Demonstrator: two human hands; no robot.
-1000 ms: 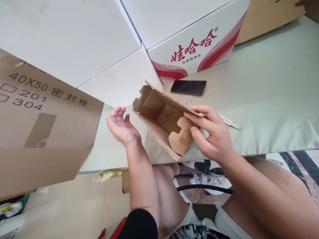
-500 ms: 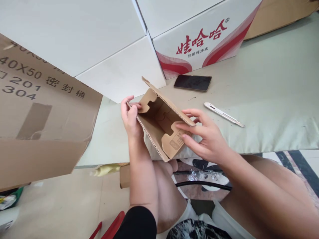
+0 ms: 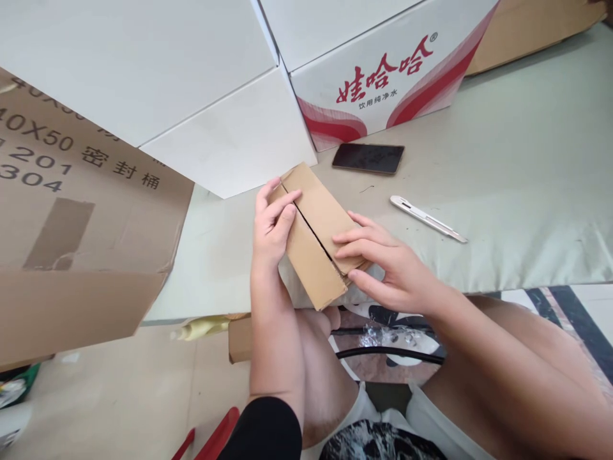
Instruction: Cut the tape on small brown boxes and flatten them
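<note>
A small brown corrugated cardboard box (image 3: 316,239) rests at the near edge of a pale green padded surface (image 3: 502,191), its two top flaps folded down and meeting along a dark seam. My left hand (image 3: 272,225) presses on the left flap, fingers curled over the box's far left corner. On the right flap lies my right hand (image 3: 387,268), with its fingers stretched flat and the thumb against the box's right side. Both hands hold the box between them.
A black phone (image 3: 368,158) and a white utility knife (image 3: 428,218) lie on the surface beyond the box. A white carton with red lettering (image 3: 383,70), another white carton (image 3: 191,83) and a large brown carton (image 3: 71,211) crowd the back and left. My bare knees are below.
The box's flaps stood open showing the interlocked bottom; both hands have folded them down shut. My left hand moved from the open air onto the left flap.
</note>
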